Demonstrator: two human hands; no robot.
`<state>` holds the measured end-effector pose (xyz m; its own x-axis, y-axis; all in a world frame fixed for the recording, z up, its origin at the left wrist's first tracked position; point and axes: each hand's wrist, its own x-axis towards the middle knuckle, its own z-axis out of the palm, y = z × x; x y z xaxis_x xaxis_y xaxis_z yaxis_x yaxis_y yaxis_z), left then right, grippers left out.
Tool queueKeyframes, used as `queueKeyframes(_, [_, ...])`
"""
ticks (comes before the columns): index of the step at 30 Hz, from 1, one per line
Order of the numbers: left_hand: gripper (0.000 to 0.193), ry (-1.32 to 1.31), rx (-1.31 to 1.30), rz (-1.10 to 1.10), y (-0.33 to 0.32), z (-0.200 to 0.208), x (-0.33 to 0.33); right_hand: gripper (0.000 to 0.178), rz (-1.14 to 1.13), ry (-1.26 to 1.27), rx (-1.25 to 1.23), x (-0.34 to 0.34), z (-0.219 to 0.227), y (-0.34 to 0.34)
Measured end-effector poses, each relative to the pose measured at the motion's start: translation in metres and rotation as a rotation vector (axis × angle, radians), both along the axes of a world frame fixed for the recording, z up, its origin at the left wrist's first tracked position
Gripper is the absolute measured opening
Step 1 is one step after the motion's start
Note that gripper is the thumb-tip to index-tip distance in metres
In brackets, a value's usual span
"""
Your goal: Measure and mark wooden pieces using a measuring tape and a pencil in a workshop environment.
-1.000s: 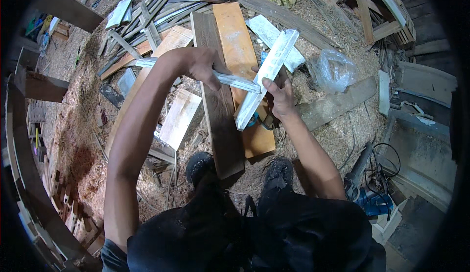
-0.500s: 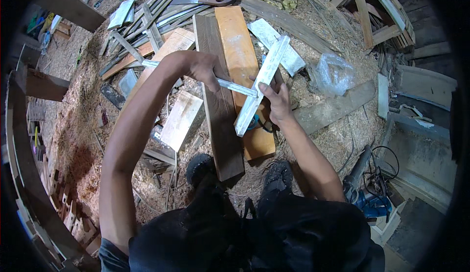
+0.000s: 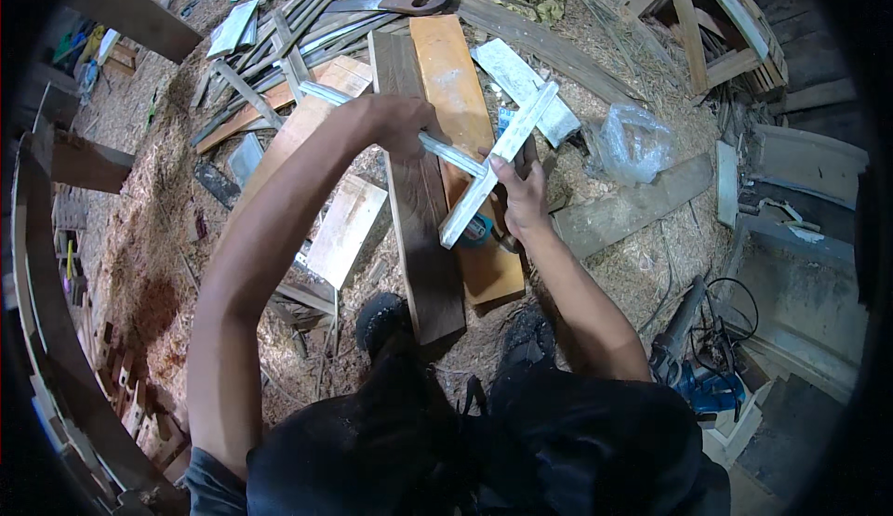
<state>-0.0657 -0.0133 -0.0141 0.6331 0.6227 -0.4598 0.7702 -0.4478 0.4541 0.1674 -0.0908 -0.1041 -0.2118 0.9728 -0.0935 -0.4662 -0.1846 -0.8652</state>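
My left hand (image 3: 402,127) is closed round a thin whitish wooden strip (image 3: 453,155), which slants down to the right. Its right end meets the middle of a wider white-painted wooden strip (image 3: 500,165). That wider piece is gripped by my right hand (image 3: 523,186), the thumb on its upper face and the fingers behind it. Both strips are held above a dark brown board (image 3: 420,209) and an orange-brown board (image 3: 448,65) lying side by side. A round teal-labelled object (image 3: 478,230) sits partly hidden under the wider strip.
A handsaw (image 3: 400,1) lies on a pile of thin wood strips at the far side. Clear crumpled plastic (image 3: 635,144) is on the right, a blue power tool (image 3: 707,388) with a cord at the lower right. Sawdust and offcuts cover the ground.
The wider strip has shifted slightly down and left. The thin strip has tilted more steeply, and my left hand has moved a little to the right. The round object shows more.
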Motion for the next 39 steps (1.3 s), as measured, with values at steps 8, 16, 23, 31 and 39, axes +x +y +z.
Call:
queueKeyframes(8, [0.056,-0.038,0.943,0.179,-0.055,-0.045,-0.007,0.086,-0.073,-0.132,-0.164,-0.004,-0.007,-0.001])
queueKeyframes(16, [0.038,-1.205,-0.180,1.826,-0.160,-0.105,0.012,0.064,-0.098,-0.172,-0.182,-0.004,-0.011,-0.006])
queueKeyframes(23, [0.056,-1.591,-0.415,2.005,-0.144,-0.105,0.011,0.062,-0.049,-0.141,-0.133,-0.004,-0.010,0.000])
queueKeyframes(31, [0.047,-2.250,-0.129,1.733,-0.090,-0.091,-0.009,0.087,0.056,-0.063,-0.051,-0.002,0.004,-0.002])
queueKeyframes(39, [0.072,-2.193,-0.116,1.540,-0.062,-0.037,-0.017,0.088,0.083,-0.006,-0.028,-0.002,0.021,-0.003])
